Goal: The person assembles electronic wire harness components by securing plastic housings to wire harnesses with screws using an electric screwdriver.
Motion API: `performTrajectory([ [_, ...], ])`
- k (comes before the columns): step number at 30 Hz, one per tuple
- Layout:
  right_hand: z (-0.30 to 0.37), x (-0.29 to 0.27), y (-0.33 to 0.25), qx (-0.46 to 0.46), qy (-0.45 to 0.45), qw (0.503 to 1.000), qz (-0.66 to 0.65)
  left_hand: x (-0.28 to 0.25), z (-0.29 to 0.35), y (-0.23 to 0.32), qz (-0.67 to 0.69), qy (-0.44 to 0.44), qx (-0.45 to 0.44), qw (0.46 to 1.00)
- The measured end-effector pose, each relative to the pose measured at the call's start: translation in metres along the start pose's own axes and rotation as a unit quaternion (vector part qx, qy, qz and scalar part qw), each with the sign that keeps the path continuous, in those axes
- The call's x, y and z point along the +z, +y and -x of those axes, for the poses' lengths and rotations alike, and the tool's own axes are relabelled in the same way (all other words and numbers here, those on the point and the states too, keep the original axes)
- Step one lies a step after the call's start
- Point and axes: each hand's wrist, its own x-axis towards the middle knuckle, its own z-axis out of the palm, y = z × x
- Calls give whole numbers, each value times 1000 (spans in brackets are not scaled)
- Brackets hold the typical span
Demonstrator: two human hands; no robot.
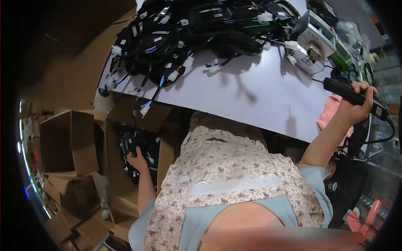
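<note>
My right hand (359, 104) is wrapped round a black electric screwdriver (345, 91). The driver's thin bit points left, close to a white boxy device (310, 46) on the table. At lower left my left hand (138, 161) reaches down into a cardboard box (168, 144). Its fingers are closed at a black wired unit (130, 144) among several dark parts in the box; part of the grip is hidden. Piled along the far side of the table are black wired units (209, 19) with white plugs, some leads hanging over the left edge.
The white table (255, 104) has its near edge just ahead of my apron. A pink cloth (328, 113) lies under my right forearm. The driver's cord (391, 134) loops down at right. More open cardboard boxes (63, 142) stand at left. Clear plastic bags (349, 35) lie at far right.
</note>
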Motion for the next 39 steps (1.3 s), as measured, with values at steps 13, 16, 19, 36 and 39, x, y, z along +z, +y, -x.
performTrajectory([
  [13, -6, -1, 9, 4, 16, 999, 29, -102, -51, 449, 248, -160, 489, 821],
  [16, -3, 1, 11, 4, -15, 999, -30, -68, -72, 517, 115, -258, 619, 733],
  [19, -11, 18, 32, -96, 25, 994, 36, -20, -75, 555, -60, -304, 704, 639],
  [36, -40, 50, 68, 2, -169, 933, 317, 25, -96, 574, -194, -261, 730, 602],
  [39, -46, 56, 109, 42, -76, 936, 340, 25, -131, 539, -111, -324, 692, 636],
])
